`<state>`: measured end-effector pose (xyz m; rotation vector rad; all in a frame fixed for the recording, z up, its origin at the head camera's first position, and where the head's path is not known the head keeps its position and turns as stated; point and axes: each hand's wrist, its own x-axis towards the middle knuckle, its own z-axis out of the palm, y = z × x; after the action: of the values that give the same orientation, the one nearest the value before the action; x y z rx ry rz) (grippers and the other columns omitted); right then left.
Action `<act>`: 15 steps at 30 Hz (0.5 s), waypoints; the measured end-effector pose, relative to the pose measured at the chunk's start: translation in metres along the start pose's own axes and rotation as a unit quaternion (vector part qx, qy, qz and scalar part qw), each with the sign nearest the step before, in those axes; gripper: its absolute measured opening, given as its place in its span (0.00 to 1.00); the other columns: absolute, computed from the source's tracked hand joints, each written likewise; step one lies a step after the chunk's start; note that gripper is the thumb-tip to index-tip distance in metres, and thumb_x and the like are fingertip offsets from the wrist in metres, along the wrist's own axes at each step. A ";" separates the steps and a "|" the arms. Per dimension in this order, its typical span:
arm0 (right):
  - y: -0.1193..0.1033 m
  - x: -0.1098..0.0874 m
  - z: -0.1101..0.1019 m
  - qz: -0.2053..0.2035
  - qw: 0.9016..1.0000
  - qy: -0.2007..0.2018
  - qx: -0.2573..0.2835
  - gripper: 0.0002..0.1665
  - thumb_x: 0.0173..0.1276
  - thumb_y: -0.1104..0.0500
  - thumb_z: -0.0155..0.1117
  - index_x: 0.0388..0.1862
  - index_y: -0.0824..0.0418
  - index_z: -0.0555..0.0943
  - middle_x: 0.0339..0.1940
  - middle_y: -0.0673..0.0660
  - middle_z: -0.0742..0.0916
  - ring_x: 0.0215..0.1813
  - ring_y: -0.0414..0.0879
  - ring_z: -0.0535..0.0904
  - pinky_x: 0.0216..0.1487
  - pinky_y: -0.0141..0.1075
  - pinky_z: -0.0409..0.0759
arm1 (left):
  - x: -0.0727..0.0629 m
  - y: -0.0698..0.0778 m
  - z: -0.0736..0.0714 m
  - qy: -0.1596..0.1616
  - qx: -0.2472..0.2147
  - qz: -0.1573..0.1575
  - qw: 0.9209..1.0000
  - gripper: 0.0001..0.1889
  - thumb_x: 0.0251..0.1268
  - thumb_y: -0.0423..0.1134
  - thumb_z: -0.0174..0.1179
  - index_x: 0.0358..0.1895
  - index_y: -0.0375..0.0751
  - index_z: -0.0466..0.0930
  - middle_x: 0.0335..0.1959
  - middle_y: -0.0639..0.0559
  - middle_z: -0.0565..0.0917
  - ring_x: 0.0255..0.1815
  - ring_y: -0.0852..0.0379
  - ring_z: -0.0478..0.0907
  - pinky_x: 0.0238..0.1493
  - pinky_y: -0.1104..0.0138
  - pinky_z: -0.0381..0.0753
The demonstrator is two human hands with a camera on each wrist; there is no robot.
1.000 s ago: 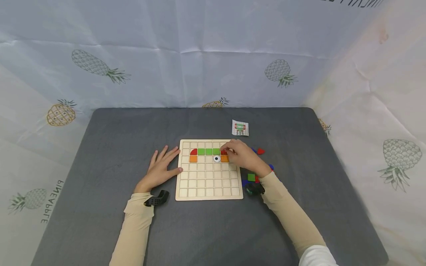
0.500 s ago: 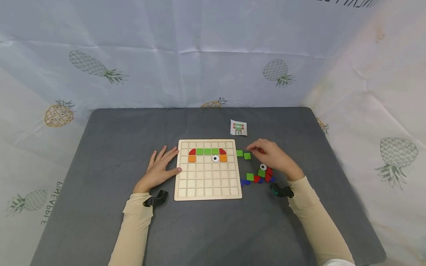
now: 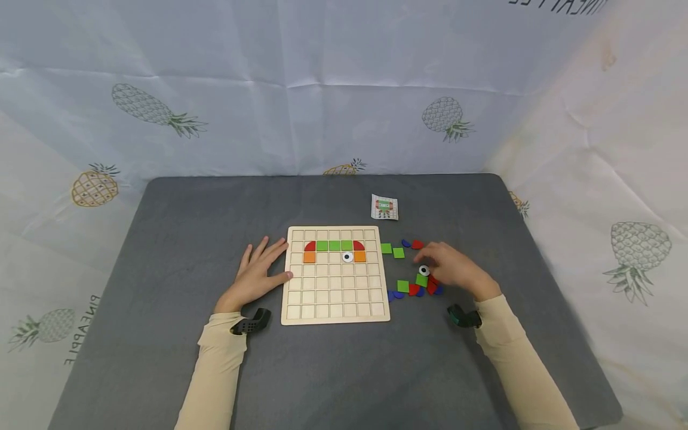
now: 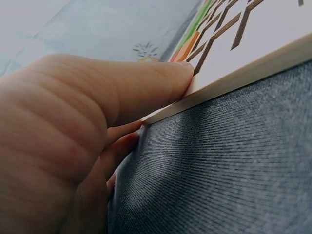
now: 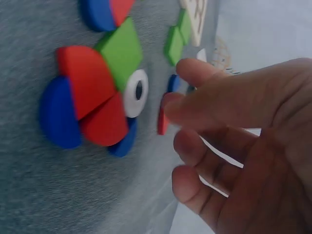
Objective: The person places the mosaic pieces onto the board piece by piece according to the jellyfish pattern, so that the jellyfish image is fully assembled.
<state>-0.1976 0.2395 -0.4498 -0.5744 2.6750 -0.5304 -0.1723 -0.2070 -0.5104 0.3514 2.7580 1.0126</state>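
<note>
Right hand has shifted outward, empty fingers parted near the eye piece; left fingers spread against the board edge.

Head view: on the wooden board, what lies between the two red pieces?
Three green squares lie in a row, filling the stretch from the left red piece to the right red piece; the head view shows this.

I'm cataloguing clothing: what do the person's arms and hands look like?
The left sleeve and right sleeve are plain beige and wrinkled. The left hand and right hand are bare. The left wrist device and right wrist device are black, the latter partly green.
</note>
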 end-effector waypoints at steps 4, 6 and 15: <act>0.005 -0.001 0.006 -0.003 1.000 -0.002 -0.011 0.24 0.61 0.78 0.55 0.51 0.63 0.87 0.53 0.62 0.85 0.56 0.58 0.77 0.61 0.58 0.79 | 0.001 -0.001 0.000 -0.002 0.000 -0.002 1.000 0.42 0.66 0.49 0.66 0.80 0.45 0.58 0.83 0.45 0.56 0.86 0.39 0.37 0.82 0.42 0.22; 0.006 -0.001 0.008 0.000 1.000 -0.001 -0.009 0.23 0.61 0.77 0.56 0.50 0.63 0.87 0.52 0.62 0.85 0.54 0.57 0.77 0.58 0.56 0.80 | 0.001 0.000 0.000 -0.002 -0.001 -0.002 1.000 0.42 0.66 0.49 0.66 0.80 0.45 0.58 0.83 0.45 0.56 0.86 0.39 0.37 0.82 0.42 0.22; 0.006 -0.001 0.013 0.025 1.000 -0.008 -0.006 0.13 0.69 0.69 0.63 0.50 0.60 0.86 0.46 0.58 0.82 0.44 0.50 0.76 0.47 0.47 0.82 | -0.001 0.000 0.001 0.009 -0.006 0.006 1.000 0.42 0.67 0.50 0.66 0.80 0.44 0.59 0.83 0.43 0.57 0.86 0.38 0.38 0.81 0.41 0.23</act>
<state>-0.1933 0.2412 -0.4635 -0.5124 2.6727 -0.4936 -0.1710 -0.2064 -0.5110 0.3600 2.7676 1.0407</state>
